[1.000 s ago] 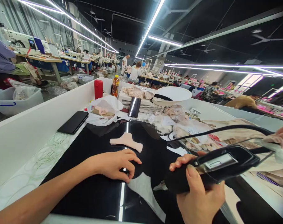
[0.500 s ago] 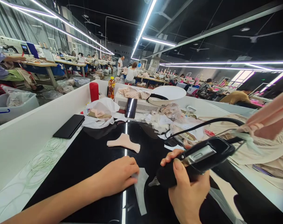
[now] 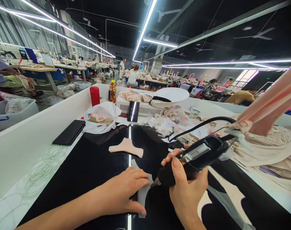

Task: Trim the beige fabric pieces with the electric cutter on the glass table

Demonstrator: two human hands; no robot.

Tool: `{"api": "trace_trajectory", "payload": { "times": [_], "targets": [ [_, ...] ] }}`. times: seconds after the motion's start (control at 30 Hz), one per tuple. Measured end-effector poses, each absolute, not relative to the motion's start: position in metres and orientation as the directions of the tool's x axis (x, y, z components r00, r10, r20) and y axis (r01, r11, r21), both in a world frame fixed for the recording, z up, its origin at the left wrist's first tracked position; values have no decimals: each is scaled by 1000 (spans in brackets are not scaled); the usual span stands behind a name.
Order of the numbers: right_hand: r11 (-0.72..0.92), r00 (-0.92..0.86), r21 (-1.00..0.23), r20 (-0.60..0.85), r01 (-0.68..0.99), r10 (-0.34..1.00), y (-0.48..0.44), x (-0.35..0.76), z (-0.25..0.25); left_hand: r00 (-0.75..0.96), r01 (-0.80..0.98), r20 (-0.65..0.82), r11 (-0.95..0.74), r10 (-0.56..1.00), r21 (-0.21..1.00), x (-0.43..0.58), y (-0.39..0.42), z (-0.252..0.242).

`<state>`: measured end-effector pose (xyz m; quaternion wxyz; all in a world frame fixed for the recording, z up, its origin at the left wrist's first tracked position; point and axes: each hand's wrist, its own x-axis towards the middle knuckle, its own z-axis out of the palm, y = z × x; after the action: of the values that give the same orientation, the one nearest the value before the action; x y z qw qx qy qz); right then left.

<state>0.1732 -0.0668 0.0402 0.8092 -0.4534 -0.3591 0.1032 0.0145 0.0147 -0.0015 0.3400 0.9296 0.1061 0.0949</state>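
Note:
My right hand [image 3: 187, 191] is wrapped around a black corded hand tool [image 3: 195, 156] with a silver plate on its side. Its small metal tip meets the right edge of a greyish, see-through strip [image 3: 142, 196] on the black work surface. Fingers spread, my left hand [image 3: 123, 191] lies flat over the strip, thumb near its lower end. Beyond that hand rests a peach T-shaped fabric piece [image 3: 126, 147]. Pink cloth [image 3: 267, 108] is knotted around the cord end of the tool. Partly hidden by my right wrist are cream fabric [image 3: 232, 190] and another see-through strip [image 3: 224, 204].
Left are a black phone-like slab [image 3: 69, 132] and green cord loops [image 3: 40, 172]. At the back stand a red container [image 3: 95, 95], a drink bottle [image 3: 112, 91] and a propped phone [image 3: 133, 111]. Fabric heaps [image 3: 267, 147] lie right. White walls [image 3: 40, 118] edge the table.
My left hand has spread its fingers and moved down over the strip, its thumb now apart. The strip lies more upright. My right hand and the tool have moved slightly left, the tip reaching the strip.

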Motion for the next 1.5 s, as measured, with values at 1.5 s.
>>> {"api": "trace_trajectory", "payload": {
  "times": [1.5],
  "targets": [
    [579,687,-804,499,139,528,-77,166,29,980,171,-35,-731,197,661,12,19,4]
  ]
}}
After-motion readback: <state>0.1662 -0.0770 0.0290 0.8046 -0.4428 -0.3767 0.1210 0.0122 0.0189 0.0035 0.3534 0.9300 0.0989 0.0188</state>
